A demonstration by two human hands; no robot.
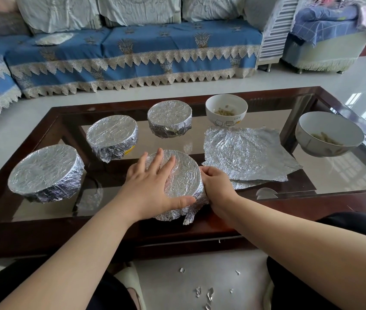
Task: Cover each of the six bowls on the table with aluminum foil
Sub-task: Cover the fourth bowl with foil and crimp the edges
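Note:
A foil-wrapped bowl (183, 175) stands at the table's near edge. My left hand (153, 186) lies flat on its top, fingers spread, thumb on the front rim. My right hand (216, 186) presses the foil against its right side. Three more foil-covered bowls stand at the left (43, 171), the middle left (111, 135) and the back centre (169, 117). Two white bowls with food inside are uncovered: one at the back (226, 108), one at the right (327, 135). Crinkled loose foil sheets (246, 153) lie flat to the right of my hands.
The glass-topped table (345, 182) has a dark wooden frame. Behind it stands a sofa with a blue cover (132, 52). Small foil scraps (208, 294) lie on the floor between my knees.

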